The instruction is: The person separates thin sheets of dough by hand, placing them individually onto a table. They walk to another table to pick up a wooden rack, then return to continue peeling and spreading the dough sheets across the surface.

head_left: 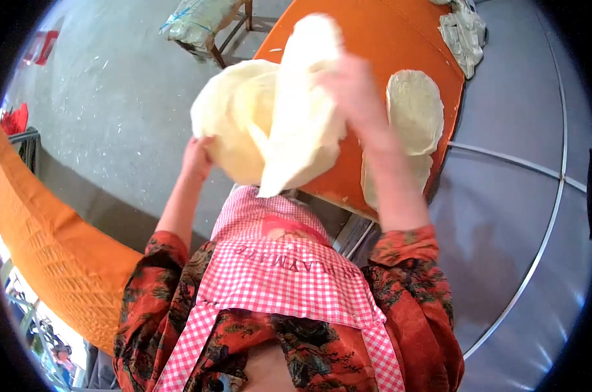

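Note:
A wide, pale stack of thin dough-like sheets [230, 117] is held out in front of my apron, over the edge of the orange table. My left hand [201, 157] grips the left rim of the stack, fingers mostly hidden beneath it. One long pale sheet [302, 98] stands raised and folded across the stack, its lower tip hanging over the near edge. My right hand [351, 88], smeared by motion, is closed at the right side of this raised sheet.
Two pale oval sheets [415, 111] lie on the orange table [368, 32] at the right. A crumpled whitish cloth [464, 39] rests at its far right corner. Beyond the table's left edge stands a wooden stool [208, 23]. An orange quilted cover [54, 242] curves along the left.

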`<action>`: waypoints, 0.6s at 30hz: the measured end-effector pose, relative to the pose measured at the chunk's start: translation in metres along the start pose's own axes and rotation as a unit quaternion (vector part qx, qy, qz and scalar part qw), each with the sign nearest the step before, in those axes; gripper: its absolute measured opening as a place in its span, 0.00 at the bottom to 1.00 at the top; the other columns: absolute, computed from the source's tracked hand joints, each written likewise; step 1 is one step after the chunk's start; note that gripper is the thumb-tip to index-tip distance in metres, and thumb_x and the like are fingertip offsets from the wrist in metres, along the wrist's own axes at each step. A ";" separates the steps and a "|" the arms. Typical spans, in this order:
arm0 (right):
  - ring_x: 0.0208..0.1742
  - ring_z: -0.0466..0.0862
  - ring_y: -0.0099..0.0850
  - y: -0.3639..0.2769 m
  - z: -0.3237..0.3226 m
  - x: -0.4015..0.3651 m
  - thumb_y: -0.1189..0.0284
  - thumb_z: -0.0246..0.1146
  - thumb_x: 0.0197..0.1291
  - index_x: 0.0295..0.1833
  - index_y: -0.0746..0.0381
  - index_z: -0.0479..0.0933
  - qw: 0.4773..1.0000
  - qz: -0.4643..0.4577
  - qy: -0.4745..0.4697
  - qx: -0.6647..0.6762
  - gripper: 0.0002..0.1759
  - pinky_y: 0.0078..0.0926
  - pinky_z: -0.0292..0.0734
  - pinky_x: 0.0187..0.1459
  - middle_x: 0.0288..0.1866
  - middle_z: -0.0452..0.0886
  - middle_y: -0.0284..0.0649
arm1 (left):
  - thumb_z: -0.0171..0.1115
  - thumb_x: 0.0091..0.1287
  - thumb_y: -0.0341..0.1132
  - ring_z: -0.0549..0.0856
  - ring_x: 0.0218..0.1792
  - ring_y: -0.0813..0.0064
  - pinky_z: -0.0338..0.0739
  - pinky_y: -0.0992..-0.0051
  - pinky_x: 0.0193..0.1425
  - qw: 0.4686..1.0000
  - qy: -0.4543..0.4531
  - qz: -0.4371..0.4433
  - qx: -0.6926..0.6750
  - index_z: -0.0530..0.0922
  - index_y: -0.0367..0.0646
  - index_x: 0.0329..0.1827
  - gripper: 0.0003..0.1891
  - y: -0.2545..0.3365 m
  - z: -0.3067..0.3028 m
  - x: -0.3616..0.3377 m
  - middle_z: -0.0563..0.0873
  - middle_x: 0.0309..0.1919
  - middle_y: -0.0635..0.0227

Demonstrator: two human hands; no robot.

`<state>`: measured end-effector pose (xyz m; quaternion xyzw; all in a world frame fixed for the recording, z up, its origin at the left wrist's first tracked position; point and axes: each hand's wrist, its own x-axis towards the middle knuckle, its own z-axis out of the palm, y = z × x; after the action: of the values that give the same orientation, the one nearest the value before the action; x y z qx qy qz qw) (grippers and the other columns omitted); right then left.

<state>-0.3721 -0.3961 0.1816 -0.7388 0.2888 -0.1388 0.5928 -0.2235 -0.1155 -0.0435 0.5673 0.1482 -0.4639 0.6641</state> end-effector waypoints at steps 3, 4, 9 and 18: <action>0.36 0.83 0.32 -0.038 -0.051 -0.033 0.75 0.61 0.56 0.48 0.71 0.78 0.968 0.042 0.127 0.210 0.15 0.28 0.79 0.42 0.39 0.84 0.40 | 0.56 0.63 0.27 0.83 0.48 0.62 0.81 0.61 0.51 0.998 -0.011 0.060 -0.012 0.69 0.34 0.58 0.19 0.045 -0.031 -0.021 0.81 0.49 0.57; 0.43 0.83 0.32 -0.032 -0.063 -0.047 0.76 0.61 0.57 0.54 0.70 0.74 0.962 0.063 0.161 0.211 0.19 0.28 0.78 0.48 0.47 0.82 0.43 | 0.56 0.63 0.27 0.82 0.49 0.62 0.81 0.61 0.53 0.997 -0.014 0.072 -0.008 0.68 0.33 0.58 0.20 0.056 -0.045 -0.023 0.80 0.50 0.56; 0.58 0.76 0.28 0.106 -0.049 -0.127 0.74 0.63 0.59 0.61 0.69 0.70 0.904 0.116 0.330 0.245 0.25 0.27 0.70 0.59 0.57 0.78 0.41 | 0.58 0.63 0.27 0.83 0.49 0.66 0.80 0.67 0.51 0.989 0.034 0.143 0.028 0.68 0.35 0.59 0.21 0.098 -0.060 -0.065 0.81 0.49 0.59; 0.49 0.80 0.41 0.352 0.017 -0.188 0.78 0.63 0.55 0.60 0.57 0.70 0.749 0.431 0.407 0.296 0.25 0.47 0.80 0.38 0.54 0.76 0.41 | 0.60 0.63 0.28 0.82 0.49 0.67 0.80 0.68 0.49 0.982 0.047 0.178 0.039 0.71 0.36 0.56 0.18 0.127 -0.048 -0.084 0.81 0.48 0.61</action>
<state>-0.6043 -0.3176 -0.1336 -0.1966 0.7351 -0.2347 0.6048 -0.1519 -0.0446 0.0808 0.6310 0.0578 -0.3170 0.7057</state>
